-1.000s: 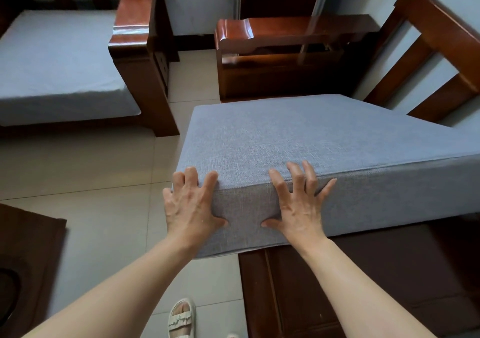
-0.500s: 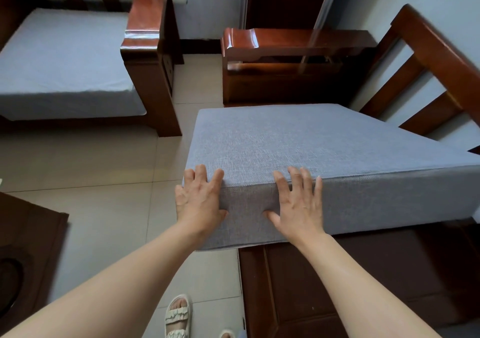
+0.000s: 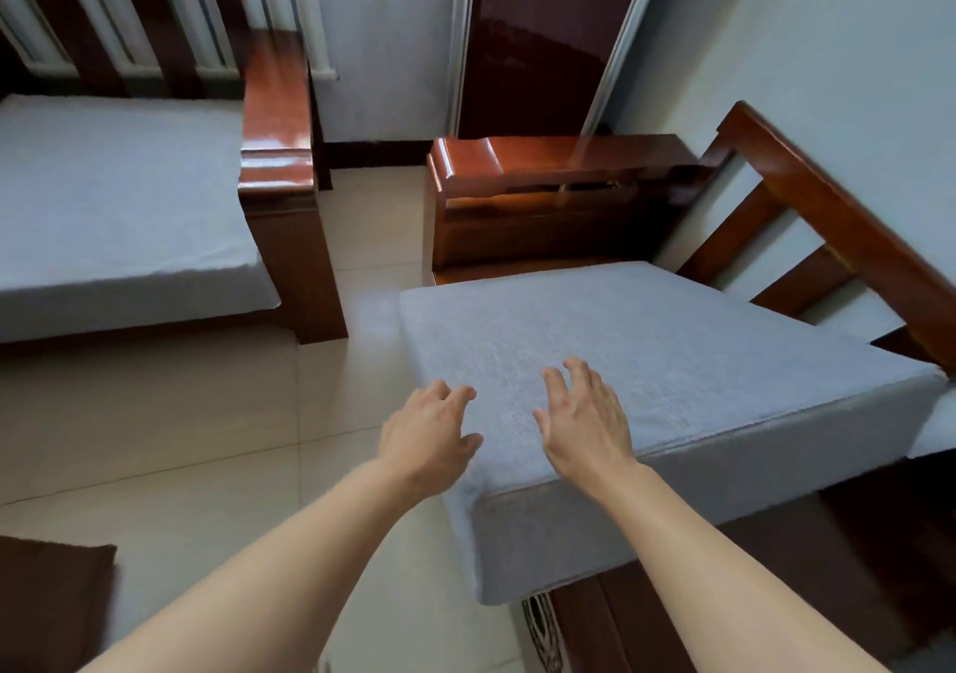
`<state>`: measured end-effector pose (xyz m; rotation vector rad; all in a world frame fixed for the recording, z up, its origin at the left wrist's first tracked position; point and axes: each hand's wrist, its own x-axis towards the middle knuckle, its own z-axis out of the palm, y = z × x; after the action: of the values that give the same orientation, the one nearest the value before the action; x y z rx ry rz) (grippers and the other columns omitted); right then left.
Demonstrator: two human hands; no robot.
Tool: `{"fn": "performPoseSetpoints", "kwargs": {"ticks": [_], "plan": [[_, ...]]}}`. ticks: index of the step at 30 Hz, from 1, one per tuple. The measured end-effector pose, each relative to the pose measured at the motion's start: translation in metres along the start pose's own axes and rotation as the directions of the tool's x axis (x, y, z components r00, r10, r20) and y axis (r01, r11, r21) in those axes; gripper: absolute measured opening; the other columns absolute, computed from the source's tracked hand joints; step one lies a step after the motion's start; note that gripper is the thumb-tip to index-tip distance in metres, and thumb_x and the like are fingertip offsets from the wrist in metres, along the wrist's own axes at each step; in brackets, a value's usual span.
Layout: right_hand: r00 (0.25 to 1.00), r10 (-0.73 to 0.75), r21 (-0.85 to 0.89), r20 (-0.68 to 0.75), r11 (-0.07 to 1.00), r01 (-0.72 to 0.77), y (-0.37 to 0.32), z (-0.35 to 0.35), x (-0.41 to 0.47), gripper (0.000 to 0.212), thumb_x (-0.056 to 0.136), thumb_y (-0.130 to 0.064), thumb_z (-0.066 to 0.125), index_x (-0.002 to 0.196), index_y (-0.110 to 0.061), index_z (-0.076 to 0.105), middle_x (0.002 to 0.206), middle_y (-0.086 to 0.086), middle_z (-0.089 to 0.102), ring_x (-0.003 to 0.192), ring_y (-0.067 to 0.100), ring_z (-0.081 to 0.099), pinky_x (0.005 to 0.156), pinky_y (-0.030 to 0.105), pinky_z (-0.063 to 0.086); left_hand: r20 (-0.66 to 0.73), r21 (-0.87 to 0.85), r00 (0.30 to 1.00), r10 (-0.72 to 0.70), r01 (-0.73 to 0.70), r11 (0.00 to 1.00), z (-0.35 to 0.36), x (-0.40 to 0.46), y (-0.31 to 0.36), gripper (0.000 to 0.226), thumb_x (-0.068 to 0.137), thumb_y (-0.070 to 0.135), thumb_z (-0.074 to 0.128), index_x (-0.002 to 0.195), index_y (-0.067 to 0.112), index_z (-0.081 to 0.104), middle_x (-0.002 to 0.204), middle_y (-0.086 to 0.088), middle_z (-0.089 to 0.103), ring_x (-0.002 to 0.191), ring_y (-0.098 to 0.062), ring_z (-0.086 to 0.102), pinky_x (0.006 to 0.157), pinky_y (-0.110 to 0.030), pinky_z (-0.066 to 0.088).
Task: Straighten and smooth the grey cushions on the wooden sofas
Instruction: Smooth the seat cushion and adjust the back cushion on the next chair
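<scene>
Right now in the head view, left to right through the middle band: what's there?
Grey cushion on the far sofa → that sofa's wooden armrest → tiled floor → near sofa's wooden armrest → slatted backrest.

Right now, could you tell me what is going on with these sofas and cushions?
A person is tidying the grey cushion on the near wooden sofa. The cushion sits askew, its near corner hanging out past the seat over the tiled floor. The left hand is at that corner's edge and the right hand is above the top, both with fingers loosely spread, gripping nothing. The other sofa's cushion lies flat in its frame.
</scene>
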<state>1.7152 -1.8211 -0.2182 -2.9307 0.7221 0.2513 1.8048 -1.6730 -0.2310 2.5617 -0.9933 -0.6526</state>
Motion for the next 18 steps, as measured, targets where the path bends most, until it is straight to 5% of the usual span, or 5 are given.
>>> {"fn": "performPoseSetpoints", "kwargs": {"ticks": [8,18], "plan": [[0.99,0.141,0.019,0.019,0.99,-0.141,-0.066,-0.008,0.05,0.05,0.098,-0.033,0.048,0.14,-0.014,0.03,0.151,0.013,0.02,0.136,0.027,0.028,0.109,0.033,0.025,0.071,0.068,0.992,0.103,-0.108,0.992,-0.05,0.053,-0.067,0.051,0.097,0.036,0.049,0.144,0.026,0.03,0.137,0.0,0.04,0.125,-0.019,0.04,0.09,-0.033,0.044],[0.962,0.268,0.111,0.05,0.956,-0.272,-0.068,0.013,0.169,0.056,0.096,-0.033,0.053,0.141,-0.013,0.026,0.147,0.012,0.02,0.131,0.027,0.032,0.107,0.033,0.026,0.169,0.165,0.969,0.182,-0.21,0.964,-0.073,0.187,-0.094,0.052,0.096,0.034,0.051,0.143,0.025,0.031,0.136,-0.001,0.041,0.121,-0.02,0.043,0.088,-0.034,0.048]]}}
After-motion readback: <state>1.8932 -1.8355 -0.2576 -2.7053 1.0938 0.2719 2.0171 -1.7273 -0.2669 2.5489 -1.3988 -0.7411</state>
